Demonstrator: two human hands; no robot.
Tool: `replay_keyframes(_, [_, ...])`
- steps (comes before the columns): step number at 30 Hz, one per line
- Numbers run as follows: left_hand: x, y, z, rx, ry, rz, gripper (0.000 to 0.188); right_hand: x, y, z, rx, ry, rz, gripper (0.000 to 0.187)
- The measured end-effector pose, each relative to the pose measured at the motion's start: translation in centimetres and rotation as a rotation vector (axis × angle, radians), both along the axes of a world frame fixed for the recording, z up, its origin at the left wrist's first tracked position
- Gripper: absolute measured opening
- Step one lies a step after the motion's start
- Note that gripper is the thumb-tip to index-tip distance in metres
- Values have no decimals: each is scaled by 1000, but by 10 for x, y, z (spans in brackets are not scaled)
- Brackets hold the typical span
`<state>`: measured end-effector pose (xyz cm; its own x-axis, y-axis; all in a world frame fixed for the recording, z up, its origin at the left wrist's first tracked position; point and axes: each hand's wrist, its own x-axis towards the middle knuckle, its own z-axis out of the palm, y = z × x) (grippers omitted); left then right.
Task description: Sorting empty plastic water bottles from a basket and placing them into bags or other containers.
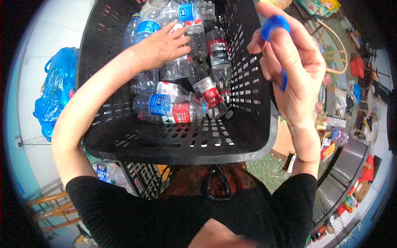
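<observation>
My left hand (pixel 160 46) reaches into a black plastic basket (pixel 198 156), its fingers spread over clear plastic bottles. It lies on or just above a bottle with a red and white label; contact is hard to tell. Over the basket's right rim, my right hand (pixel 295 62) is raised and closed. A blue bottle cap (pixel 275 25) is pinched between its thumb and forefinger, and another blue piece (pixel 283 81) shows at the palm. Below my left hand lies a sideways bottle (pixel 167 108) with blue and red labels. A red-labelled bottle (pixel 205 86) leans beside it.
A blue plastic bag (pixel 58 91) is on the left by the tiled wall. Beneath the basket's near left corner, more clear bottles (pixel 111 172) sit beside a black crate (pixel 145 178). Grey metal seats (pixel 347 163) stand at right, with scattered boxes and packets around them.
</observation>
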<state>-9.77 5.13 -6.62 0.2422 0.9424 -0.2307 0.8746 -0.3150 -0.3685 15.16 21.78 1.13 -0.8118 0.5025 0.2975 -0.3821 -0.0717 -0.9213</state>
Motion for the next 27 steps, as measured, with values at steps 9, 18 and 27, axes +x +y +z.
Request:
replay_keyframes(9, [0,-8,-14,28,-45,-26,40,2,-6,9,37,-105,-36,43])
replay_keyframes(18, [19,-2,54,240,83,-53,51,0,-6,8,-51,-78,1,38])
replay_keyframes(27, [-7,-14,78,487,24,210,69,2,-6,8,-46,-72,-19,38])
